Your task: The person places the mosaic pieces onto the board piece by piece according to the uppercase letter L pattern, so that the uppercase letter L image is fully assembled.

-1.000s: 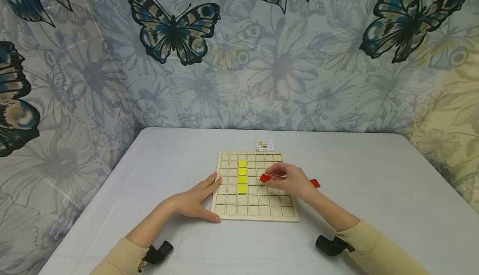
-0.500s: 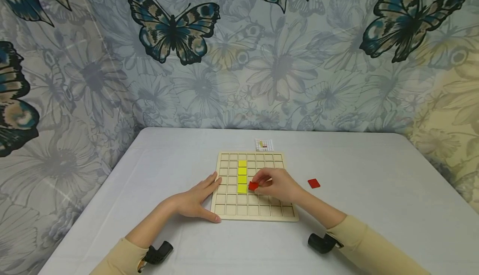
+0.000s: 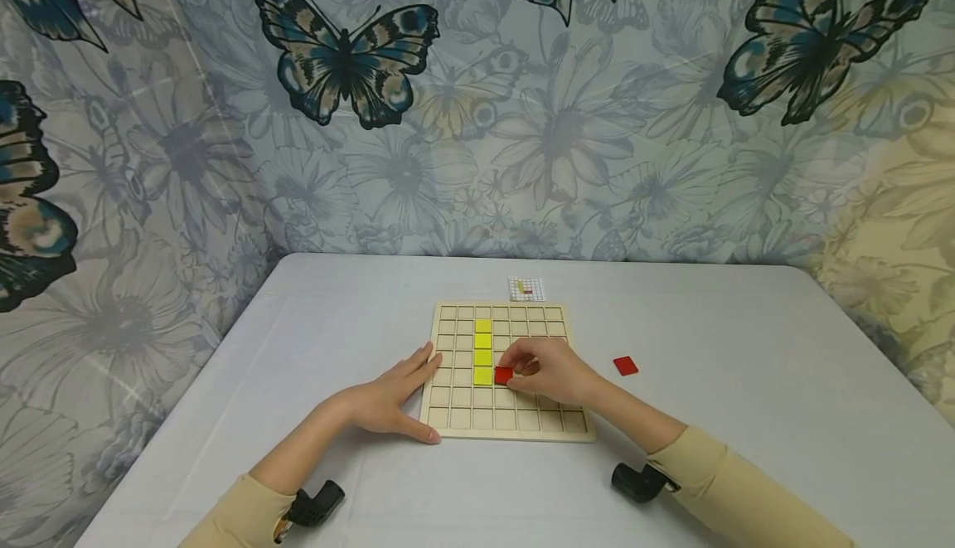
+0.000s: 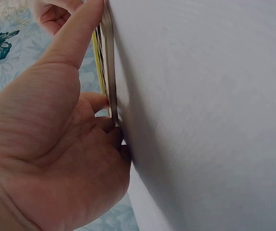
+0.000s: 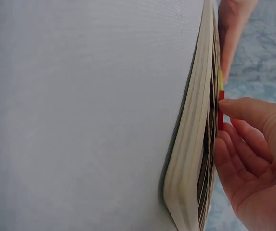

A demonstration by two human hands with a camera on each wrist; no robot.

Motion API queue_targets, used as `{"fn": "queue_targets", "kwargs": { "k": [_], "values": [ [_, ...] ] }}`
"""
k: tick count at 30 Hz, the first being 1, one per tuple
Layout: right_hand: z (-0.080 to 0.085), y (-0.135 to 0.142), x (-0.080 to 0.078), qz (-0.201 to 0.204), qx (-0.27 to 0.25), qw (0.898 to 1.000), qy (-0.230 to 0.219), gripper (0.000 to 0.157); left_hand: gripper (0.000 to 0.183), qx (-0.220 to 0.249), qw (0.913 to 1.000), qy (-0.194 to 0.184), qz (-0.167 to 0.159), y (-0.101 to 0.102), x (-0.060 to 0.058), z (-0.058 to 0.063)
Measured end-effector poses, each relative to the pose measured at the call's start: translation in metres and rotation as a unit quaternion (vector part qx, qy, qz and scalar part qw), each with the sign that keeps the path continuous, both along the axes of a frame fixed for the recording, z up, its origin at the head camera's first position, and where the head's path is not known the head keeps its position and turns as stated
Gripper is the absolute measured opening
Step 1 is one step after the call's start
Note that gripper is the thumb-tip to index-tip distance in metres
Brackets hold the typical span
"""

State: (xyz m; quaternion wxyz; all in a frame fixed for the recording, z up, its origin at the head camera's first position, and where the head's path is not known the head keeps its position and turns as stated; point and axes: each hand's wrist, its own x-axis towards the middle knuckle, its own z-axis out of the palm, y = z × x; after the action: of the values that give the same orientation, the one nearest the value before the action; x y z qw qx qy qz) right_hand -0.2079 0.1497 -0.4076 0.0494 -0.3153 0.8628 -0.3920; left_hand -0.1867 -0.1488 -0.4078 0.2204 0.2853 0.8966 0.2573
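A pale wooden grid board (image 3: 462,419) lies on the table, with a column of several yellow square tiles (image 3: 483,350) in its cells. My right hand (image 3: 548,371) pinches a red square tile (image 3: 503,375) between thumb and fingers, over the cell just right of the lowest yellow tile. From the right wrist view, the red tile (image 5: 221,113) sits right at the board's face, thumb on its near side. My left hand (image 3: 391,399) rests along the board's left edge, thumb at the near corner and fingers extended along the side.
Right of the board a second red tile (image 3: 626,366) lies on the white tablecloth (image 3: 709,349). Behind the board's far edge is a small printed grid card (image 3: 526,288) with coloured squares. A butterfly-patterned backdrop (image 3: 559,133) rises beyond the table.
My right hand has carried the red tile leftward and nearer, down beside the lowest yellow tile, and the tile has turned level with the grid. My left hand stays put.
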Motion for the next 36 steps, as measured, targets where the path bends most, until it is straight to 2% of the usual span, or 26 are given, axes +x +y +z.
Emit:
{"fn": "queue_targets", "kwargs": {
  "k": [13, 18, 23, 29, 36],
  "values": [
    [0.001, 0.001, 0.001, -0.003, 0.008, 1.0, 0.009, 0.021, 0.113, 0.0, 1.0, 0.0, -0.002, 0.0, 0.001, 0.002],
    [0.0, 0.003, 0.002, -0.007, -0.003, 1.0, -0.003, 0.019, 0.113, 0.0, 1.0, 0.0, 0.0, 0.0, 0.001, 0.002],
    [0.002, 0.01, 0.003, -0.04, -0.016, 0.998, -0.035, 0.019, 0.113, 0.001, 1.0, -0.001, -0.001, 0.0, 0.001, 0.002],
    [0.012, 0.022, 0.009, -0.087, -0.035, 0.993, -0.065, 0.021, 0.113, 0.0, 1.0, -0.001, -0.001, 0.001, 0.001, 0.001],
    [0.017, 0.044, 0.012, -0.121, -0.04, 0.99, -0.057, 0.024, 0.114, 0.0, 1.0, -0.002, 0.003, 0.001, 0.002, 0.003]
  ]
}}
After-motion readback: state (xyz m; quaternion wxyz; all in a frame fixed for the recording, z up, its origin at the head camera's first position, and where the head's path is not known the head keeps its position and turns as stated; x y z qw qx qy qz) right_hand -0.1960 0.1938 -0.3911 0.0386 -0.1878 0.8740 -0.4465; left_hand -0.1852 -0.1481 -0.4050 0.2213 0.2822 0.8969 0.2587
